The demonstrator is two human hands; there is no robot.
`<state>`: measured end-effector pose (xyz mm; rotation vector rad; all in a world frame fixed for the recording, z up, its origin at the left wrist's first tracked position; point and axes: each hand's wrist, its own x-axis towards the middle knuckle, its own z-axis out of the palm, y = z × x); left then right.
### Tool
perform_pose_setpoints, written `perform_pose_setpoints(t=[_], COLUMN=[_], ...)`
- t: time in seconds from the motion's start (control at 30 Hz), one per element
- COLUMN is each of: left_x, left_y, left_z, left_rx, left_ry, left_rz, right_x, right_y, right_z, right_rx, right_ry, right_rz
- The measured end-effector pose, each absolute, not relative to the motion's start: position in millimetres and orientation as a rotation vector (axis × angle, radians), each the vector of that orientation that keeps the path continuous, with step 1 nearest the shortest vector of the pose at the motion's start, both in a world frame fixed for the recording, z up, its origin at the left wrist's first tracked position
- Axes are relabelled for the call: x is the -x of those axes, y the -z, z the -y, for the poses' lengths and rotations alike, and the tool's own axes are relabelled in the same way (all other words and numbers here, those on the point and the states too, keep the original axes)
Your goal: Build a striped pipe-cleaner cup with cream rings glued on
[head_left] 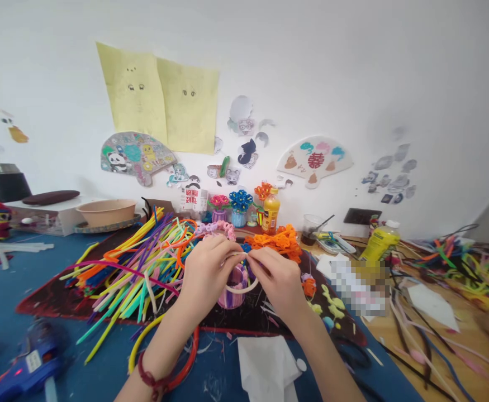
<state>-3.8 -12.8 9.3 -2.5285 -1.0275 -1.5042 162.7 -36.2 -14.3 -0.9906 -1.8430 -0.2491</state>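
Note:
My left hand [209, 267] and my right hand [278, 279] meet at the middle, fingertips pinched close together. Between them they hold a pale pipe cleaner [243, 290], whose curve hangs below the fingers as a loop. The pinched ends are mostly hidden by my fingers. Just behind the loop stands a small pink and purple striped pot [231, 298], partly covered by my hands. Left of my left hand lies a big heap of colourful pipe cleaners [143, 273]. Orange pipe-cleaner pieces [284, 241] lie beyond my right hand.
A blue hot glue gun [38, 357] rests at the front left. White paper [265, 365] lies between my forearms. At the back stand pipe-cleaner flowers in pots [240, 206] and an orange drink bottle [271, 212]. A yellow bottle [380, 243] leans on the right.

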Motion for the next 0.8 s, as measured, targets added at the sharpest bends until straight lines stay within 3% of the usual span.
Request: perform_pose_setpoints(t=[0.53,0.8], left_x=[-3.9,-4.0], left_y=[-0.7,-1.9], left_z=[17.0,17.9], left_rx=[2.328,2.331], left_ry=[1.677,1.706], left_rz=[0.887,1.044], right_x=[-157.9,-158.7], right_y=[13.7,13.1], right_z=[39.9,39.9], right_rx=[0.914,0.937], right_ry=[0.525,0.648], right_rz=[1.791,1.815])
